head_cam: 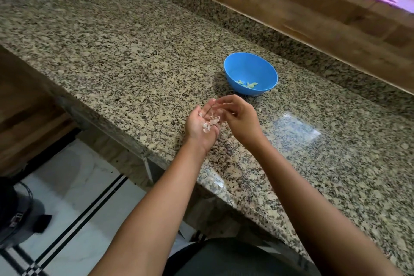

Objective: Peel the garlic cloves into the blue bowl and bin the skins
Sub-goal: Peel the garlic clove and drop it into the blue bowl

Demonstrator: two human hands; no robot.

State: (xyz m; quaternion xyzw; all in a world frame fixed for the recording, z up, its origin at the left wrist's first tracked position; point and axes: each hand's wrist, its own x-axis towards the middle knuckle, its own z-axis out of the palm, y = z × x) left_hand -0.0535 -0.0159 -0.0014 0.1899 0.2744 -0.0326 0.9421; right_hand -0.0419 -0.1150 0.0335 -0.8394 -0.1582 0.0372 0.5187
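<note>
The blue bowl (251, 71) stands on the granite counter (112, 36) with a few peeled garlic cloves (246, 83) at its bottom. Just in front of it my left hand (199, 124) lies palm up over the counter, fingers fairly straight, carrying a small pile of pale garlic skins (209, 122). My right hand (237, 116) is beside it, fingers curled, their tips at the left hand's fingers and the skins. Whether the right fingers pinch a skin is unclear.
A wooden wall panel (291, 2) runs behind the counter's raised back edge. To the left, below the counter edge, is a white tiled floor (74, 186) with a dark round bin-like object (13, 213) at the far left.
</note>
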